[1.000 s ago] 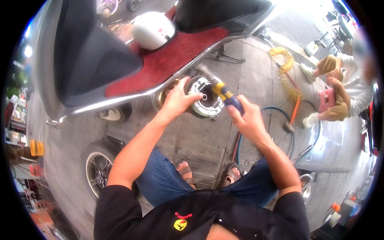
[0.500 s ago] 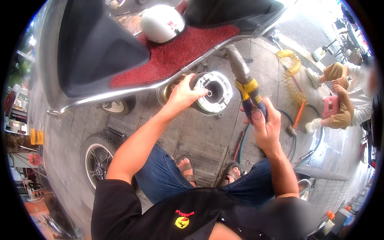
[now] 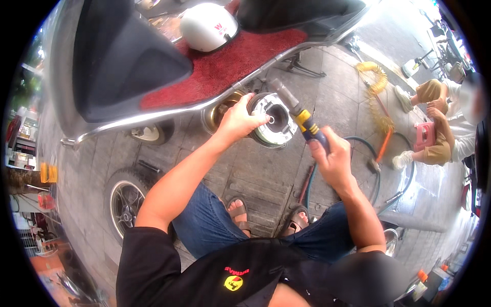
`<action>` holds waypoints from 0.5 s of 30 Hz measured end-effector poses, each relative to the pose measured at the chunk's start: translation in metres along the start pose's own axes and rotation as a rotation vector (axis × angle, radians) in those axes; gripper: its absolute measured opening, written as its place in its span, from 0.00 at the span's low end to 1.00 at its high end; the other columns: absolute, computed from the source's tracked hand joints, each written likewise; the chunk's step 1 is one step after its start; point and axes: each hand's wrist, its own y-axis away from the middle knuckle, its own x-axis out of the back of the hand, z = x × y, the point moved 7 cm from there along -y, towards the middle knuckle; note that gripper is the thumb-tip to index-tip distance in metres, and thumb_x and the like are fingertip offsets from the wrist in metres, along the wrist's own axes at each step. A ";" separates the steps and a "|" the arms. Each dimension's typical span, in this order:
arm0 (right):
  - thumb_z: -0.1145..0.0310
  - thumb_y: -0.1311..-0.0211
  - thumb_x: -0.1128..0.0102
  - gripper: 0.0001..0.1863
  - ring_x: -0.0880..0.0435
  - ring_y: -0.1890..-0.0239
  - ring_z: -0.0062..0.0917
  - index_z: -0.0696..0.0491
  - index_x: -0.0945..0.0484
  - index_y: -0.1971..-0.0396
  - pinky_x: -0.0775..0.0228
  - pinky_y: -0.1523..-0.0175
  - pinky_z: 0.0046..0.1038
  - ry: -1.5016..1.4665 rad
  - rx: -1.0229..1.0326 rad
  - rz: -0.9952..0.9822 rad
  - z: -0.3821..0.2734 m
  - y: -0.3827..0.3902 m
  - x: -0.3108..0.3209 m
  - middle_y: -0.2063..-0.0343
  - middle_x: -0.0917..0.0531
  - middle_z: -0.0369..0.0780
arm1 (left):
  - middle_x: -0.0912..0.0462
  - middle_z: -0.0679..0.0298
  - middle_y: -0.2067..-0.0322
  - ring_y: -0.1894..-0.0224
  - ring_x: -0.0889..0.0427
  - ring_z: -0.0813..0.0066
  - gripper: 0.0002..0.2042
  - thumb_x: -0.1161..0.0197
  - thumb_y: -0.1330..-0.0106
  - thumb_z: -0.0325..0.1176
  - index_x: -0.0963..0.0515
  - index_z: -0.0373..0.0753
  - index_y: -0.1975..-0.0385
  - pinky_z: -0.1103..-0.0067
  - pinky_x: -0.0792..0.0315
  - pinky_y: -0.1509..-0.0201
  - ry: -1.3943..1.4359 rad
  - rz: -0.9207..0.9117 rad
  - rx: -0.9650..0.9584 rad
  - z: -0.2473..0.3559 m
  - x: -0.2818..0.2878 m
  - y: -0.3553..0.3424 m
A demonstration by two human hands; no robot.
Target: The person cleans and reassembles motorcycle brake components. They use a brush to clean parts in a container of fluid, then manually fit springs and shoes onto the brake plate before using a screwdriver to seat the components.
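Note:
A round brake backing plate with pale curved brake shoes (image 3: 291,125) is held up in front of the three-wheeled or step-through vehicle's side. My left hand (image 3: 239,121) grips its left edge, thumb resting near the hole at its centre. In my right hand (image 3: 332,157) are blue-and-yellow-handled pliers (image 3: 305,122), closed in my fist. Their grey metal head, smeared by motion, points up and left, just beyond the plate's upper right edge. Whether the head touches the plate I cannot tell.
Over the work hangs the vehicle's red carpeted footboard (image 3: 220,66), bearing a white helmet (image 3: 208,28). A loose wheel (image 3: 125,204) lies left. Right are a yellow coiled air hose (image 3: 377,84), a hammer with an orange handle (image 3: 383,146) and a seated person (image 3: 450,117).
The pliers in my right hand have swung left and slightly down, closer to the brake plate. My left hand keeps its hold, and the plate has tilted slightly.

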 end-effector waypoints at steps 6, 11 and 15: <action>0.53 0.40 0.40 0.19 0.23 0.80 0.42 0.55 0.28 0.73 0.33 0.72 0.36 0.156 -0.087 -0.101 0.014 -0.009 -0.017 0.85 0.26 0.46 | 0.25 0.45 0.47 0.44 0.24 0.60 0.42 0.30 0.53 0.45 0.38 0.30 0.37 0.73 0.33 0.40 -0.053 0.000 -0.016 -0.003 -0.005 -0.007; 0.52 0.39 0.41 0.20 0.26 0.82 0.42 0.56 0.29 0.74 0.36 0.74 0.35 0.083 -0.143 -0.062 0.017 -0.006 0.007 0.85 0.27 0.46 | 0.23 0.46 0.48 0.44 0.24 0.59 0.44 0.30 0.53 0.48 0.39 0.33 0.36 0.73 0.33 0.40 -0.066 0.040 -0.034 -0.004 0.001 -0.009; 0.50 0.37 0.44 0.21 0.25 0.82 0.43 0.56 0.28 0.73 0.35 0.73 0.36 0.013 -0.154 -0.043 0.020 -0.005 0.000 0.85 0.26 0.46 | 0.24 0.45 0.48 0.44 0.24 0.58 0.44 0.30 0.53 0.48 0.39 0.33 0.36 0.72 0.33 0.40 -0.123 0.060 -0.050 -0.002 0.005 -0.005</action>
